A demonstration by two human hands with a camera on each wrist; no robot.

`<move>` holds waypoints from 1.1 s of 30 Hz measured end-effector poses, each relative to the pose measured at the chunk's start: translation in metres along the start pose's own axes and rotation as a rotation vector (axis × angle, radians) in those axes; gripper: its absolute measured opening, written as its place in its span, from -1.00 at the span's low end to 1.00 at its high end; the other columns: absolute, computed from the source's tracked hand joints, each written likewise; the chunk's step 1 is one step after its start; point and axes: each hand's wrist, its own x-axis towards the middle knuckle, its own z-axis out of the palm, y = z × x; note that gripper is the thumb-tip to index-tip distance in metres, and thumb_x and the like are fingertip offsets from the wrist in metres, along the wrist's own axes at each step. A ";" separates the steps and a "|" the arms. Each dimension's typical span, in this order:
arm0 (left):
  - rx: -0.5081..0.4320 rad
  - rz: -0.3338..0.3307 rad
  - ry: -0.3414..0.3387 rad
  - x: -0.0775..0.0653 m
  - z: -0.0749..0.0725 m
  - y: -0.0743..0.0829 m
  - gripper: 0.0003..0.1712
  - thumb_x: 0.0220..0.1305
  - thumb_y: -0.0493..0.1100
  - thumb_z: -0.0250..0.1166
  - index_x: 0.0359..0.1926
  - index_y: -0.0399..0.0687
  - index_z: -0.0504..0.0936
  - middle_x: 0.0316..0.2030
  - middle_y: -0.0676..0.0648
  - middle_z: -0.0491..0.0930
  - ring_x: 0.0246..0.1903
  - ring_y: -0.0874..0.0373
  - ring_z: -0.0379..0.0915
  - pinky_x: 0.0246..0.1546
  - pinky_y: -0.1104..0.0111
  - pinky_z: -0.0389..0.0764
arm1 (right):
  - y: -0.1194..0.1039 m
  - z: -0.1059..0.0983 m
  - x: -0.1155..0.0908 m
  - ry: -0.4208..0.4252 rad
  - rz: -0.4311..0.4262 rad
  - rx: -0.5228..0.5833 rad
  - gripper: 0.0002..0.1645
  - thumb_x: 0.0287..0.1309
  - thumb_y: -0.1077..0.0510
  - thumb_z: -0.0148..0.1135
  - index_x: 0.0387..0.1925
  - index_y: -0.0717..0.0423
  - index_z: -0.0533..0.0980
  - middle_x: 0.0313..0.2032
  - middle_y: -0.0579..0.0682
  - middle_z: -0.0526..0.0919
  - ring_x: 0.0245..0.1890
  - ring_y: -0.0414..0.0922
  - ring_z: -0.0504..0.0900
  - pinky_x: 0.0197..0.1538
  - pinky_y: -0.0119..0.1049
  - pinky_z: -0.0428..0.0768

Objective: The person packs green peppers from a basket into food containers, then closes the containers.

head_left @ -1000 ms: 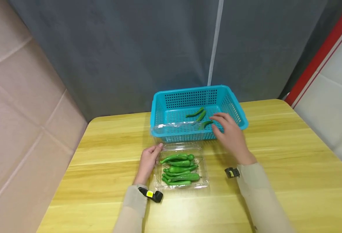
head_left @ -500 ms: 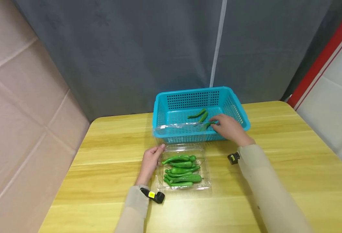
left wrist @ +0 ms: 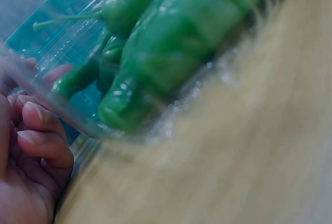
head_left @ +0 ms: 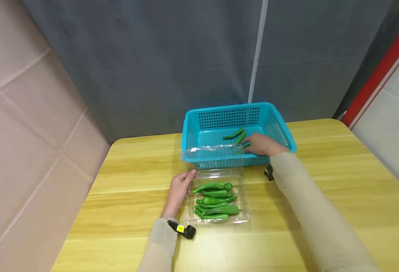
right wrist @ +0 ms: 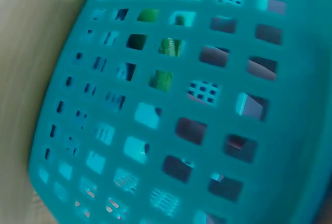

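Note:
A clear plastic clamshell container (head_left: 220, 173) stands open on the table, with several green chili peppers (head_left: 218, 201) lying crosswise in it. Its raised lid (head_left: 209, 155) leans over the near side of a blue basket. My left hand (head_left: 180, 189) pinches the container's left edge by the hinge; the left wrist view shows its curled fingers (left wrist: 49, 149) at the plastic wall. My right hand (head_left: 263, 145) reaches down into the blue basket (head_left: 226, 108) and pinches a green chili pepper (head_left: 246, 146) there. Through the basket's holes the right wrist view shows bits of green pepper (right wrist: 162, 80).
Two more green chili peppers (head_left: 233, 134) lie on the basket floor, left of my right hand. The wooden table (head_left: 128, 181) ends at a dark grey curtain (head_left: 152, 75) behind the basket. Pale padded walls (head_left: 33, 151) flank the table on either side.
My right hand has lowered into the basket, its spread thumb and fingers closing around a chili pepper. The left hand stays at the container's edge. The whole view has drifted slightly.

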 end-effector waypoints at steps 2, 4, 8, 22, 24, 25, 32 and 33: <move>0.000 0.003 0.004 0.000 0.001 0.000 -0.52 0.20 0.12 0.13 -0.29 -0.26 0.63 -0.84 0.05 0.23 -0.87 0.29 0.12 -0.85 0.47 0.16 | -0.001 0.000 0.004 0.005 0.013 -0.011 -0.51 0.18 0.11 0.08 0.13 0.18 0.36 0.15 0.27 0.30 0.17 0.22 0.18 0.03 0.09 0.33; 0.001 0.003 0.002 0.000 0.001 -0.001 -0.54 0.20 0.11 0.13 -0.29 -0.23 0.63 -0.84 0.05 0.23 -0.87 0.30 0.11 -0.85 0.47 0.16 | -0.001 0.001 0.007 0.006 0.035 -0.015 -0.49 0.16 0.10 0.11 0.15 0.15 0.35 0.14 0.31 0.23 0.12 0.21 0.21 -0.05 0.06 0.38; -0.003 0.006 -0.014 0.000 0.003 -0.001 -0.55 0.21 0.10 0.13 -0.28 -0.23 0.63 -0.83 0.06 0.22 -0.87 0.31 0.09 -0.85 0.48 0.15 | -0.002 0.005 0.012 -0.018 0.073 0.009 -0.49 0.15 0.11 0.12 0.16 0.10 0.34 0.04 0.34 0.11 -0.17 0.09 0.34 -0.32 -0.11 0.38; 0.023 0.021 -0.009 -0.001 0.001 0.000 -0.55 0.22 0.10 0.12 -0.28 -0.23 0.62 -0.84 0.05 0.22 -0.87 0.31 0.08 -0.86 0.47 0.15 | 0.002 0.014 0.029 -0.094 0.009 -0.074 -0.58 0.17 0.24 0.06 0.10 0.15 0.40 0.15 0.29 0.27 0.17 0.22 0.16 0.11 0.12 0.24; 0.024 0.022 -0.012 -0.001 0.001 0.000 -0.55 0.22 0.10 0.11 -0.27 -0.22 0.62 -0.84 0.05 0.23 -0.87 0.31 0.09 -0.87 0.48 0.16 | 0.002 0.014 0.029 -0.103 0.009 -0.078 -0.58 0.19 0.23 0.04 0.11 0.15 0.39 0.14 0.27 0.29 0.16 0.20 0.21 0.09 0.10 0.27; 0.021 0.022 -0.012 -0.001 0.001 -0.001 -0.55 0.22 0.10 0.11 -0.26 -0.23 0.62 -0.84 0.05 0.23 -0.87 0.31 0.09 -0.87 0.47 0.16 | 0.002 0.014 0.029 -0.107 0.008 -0.080 -0.58 0.20 0.24 0.03 0.12 0.15 0.38 0.13 0.26 0.30 0.14 0.20 0.24 0.08 0.09 0.29; 0.006 0.007 -0.002 0.001 0.000 -0.001 -0.55 0.21 0.10 0.12 -0.30 -0.23 0.63 -0.84 0.04 0.22 -0.86 0.30 0.10 -0.85 0.47 0.16 | -0.001 0.011 0.026 -0.137 0.072 -0.079 -0.49 0.22 0.27 -0.03 0.22 0.15 0.25 0.15 0.25 0.30 0.12 0.21 0.27 0.07 0.13 0.28; 0.008 0.006 -0.002 0.001 0.000 -0.001 -0.55 0.21 0.10 0.12 -0.30 -0.23 0.63 -0.84 0.04 0.22 -0.87 0.30 0.10 -0.85 0.47 0.16 | -0.002 0.011 0.026 -0.140 0.089 -0.077 -0.48 0.22 0.27 -0.03 0.23 0.14 0.23 0.16 0.25 0.29 0.13 0.21 0.26 0.07 0.14 0.27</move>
